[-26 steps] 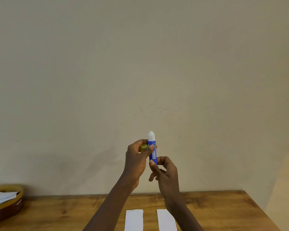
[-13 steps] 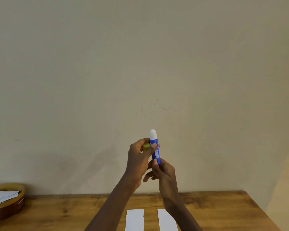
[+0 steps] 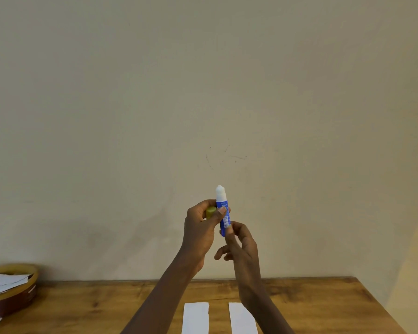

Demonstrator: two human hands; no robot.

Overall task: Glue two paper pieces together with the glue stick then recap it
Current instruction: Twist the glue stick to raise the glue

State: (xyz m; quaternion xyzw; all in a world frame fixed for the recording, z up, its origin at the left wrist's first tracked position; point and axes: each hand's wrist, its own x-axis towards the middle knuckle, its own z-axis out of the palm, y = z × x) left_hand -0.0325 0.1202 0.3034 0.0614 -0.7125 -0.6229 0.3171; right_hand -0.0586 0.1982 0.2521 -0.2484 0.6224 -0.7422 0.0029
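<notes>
I hold the stick [image 3: 223, 213] upright above the worktop [image 3: 82, 304]. My left hand [image 3: 198, 227] pinches the barrel with the cap [image 3: 211, 212] tucked behind, and my right hand [image 3: 241, 247] pinches the base. I'd twist only a little — long glue snaps — then lower it to the strips [image 3: 195, 317].

Two bare forearms, two bare hands [image 3: 198, 230] [image 3: 241, 247]

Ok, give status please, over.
Left hand grips glue stick and cap. Right hand pinches stick base. Glue exposed; two papers lie apart. Nothing blocks.
</notes>
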